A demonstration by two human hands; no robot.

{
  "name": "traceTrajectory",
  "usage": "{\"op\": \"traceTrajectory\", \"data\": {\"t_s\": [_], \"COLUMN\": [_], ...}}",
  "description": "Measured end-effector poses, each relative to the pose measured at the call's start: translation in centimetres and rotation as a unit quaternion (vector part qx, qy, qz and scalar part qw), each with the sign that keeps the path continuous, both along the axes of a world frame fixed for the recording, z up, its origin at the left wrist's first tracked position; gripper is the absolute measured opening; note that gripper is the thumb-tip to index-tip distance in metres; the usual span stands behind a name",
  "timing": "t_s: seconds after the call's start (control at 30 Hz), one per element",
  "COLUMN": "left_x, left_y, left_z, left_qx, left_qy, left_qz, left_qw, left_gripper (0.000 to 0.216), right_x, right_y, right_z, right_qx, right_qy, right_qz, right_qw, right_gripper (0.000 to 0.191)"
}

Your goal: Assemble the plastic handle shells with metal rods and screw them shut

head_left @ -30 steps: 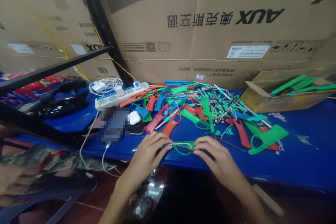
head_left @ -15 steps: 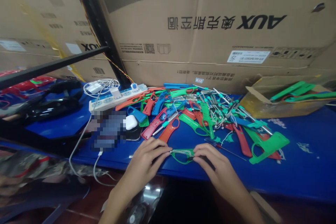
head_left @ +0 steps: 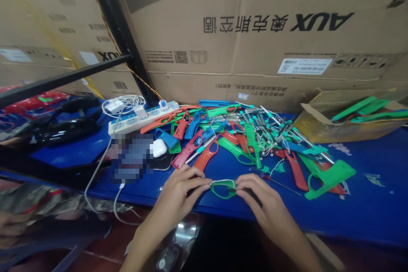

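A green plastic lighter shell (head_left: 223, 196) with a looped trigger opening is held just above the front of the blue table. White wires (head_left: 225, 181) run along its upper side. My left hand (head_left: 180, 193) pinches the shell's left end between thumb and fingers. At the other end, my right hand (head_left: 259, 197) pinches it the same way, covering that end. Beyond my hands lies a heap of red, blue and green lighter shells (head_left: 234, 148), mixed with metal tubes and wired igniter parts (head_left: 261, 129). A thin screwdriver (head_left: 277, 181) lies beyond my right hand.
An open cardboard box (head_left: 347, 129) with green shells stands at the right. At the left are a white power strip (head_left: 127, 123), a charging phone (head_left: 132, 159) and a white earphone case (head_left: 158, 148). Large cartons (head_left: 242, 51) back the table; a black frame post (head_left: 123, 25) stands left.
The green shell has turned slightly in my fingers, so its loop shows wider. The white wires now sit along its top edge. Both hands keep their pinch.
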State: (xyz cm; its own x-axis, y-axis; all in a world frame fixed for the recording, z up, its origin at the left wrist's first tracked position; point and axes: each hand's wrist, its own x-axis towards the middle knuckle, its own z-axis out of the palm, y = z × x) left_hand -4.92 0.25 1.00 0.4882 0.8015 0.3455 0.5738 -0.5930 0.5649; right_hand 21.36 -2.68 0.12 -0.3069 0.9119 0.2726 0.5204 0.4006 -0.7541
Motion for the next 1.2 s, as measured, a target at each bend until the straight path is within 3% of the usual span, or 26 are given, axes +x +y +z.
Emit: {"op": "traceTrajectory", "data": {"t_s": [0.27,0.6,1.03,1.2], "left_x": [0.2,0.3,0.2,0.1], "left_y": [0.1,-0.5,-0.9,-0.9], "left_z": [-0.2,0.8,0.3,0.0], "left_qx": [-0.01,0.023,0.042,0.058], "left_qy": [-0.002,0.051,0.055,0.041], "left_qz": [0.032,0.035,0.032,0.024], "left_qw": [0.999,0.998,0.997,0.997], "left_gripper": [0.015,0.023,0.024,0.027], "right_x": [0.0,-0.1,-0.1,-0.2], "right_y": [0.0,0.2,0.4,0.4], "right_z": [0.4,0.0,-0.3,-0.7], "right_qx": [-0.003,0.031,0.029,0.054], "right_qy": [0.007,0.005,-0.014,-0.015], "right_qz": [0.007,-0.003,0.004,-0.027], "right_qw": [1.0,0.999,0.999,0.998], "right_gripper": [0.016,0.012,0.014,0.016]}}
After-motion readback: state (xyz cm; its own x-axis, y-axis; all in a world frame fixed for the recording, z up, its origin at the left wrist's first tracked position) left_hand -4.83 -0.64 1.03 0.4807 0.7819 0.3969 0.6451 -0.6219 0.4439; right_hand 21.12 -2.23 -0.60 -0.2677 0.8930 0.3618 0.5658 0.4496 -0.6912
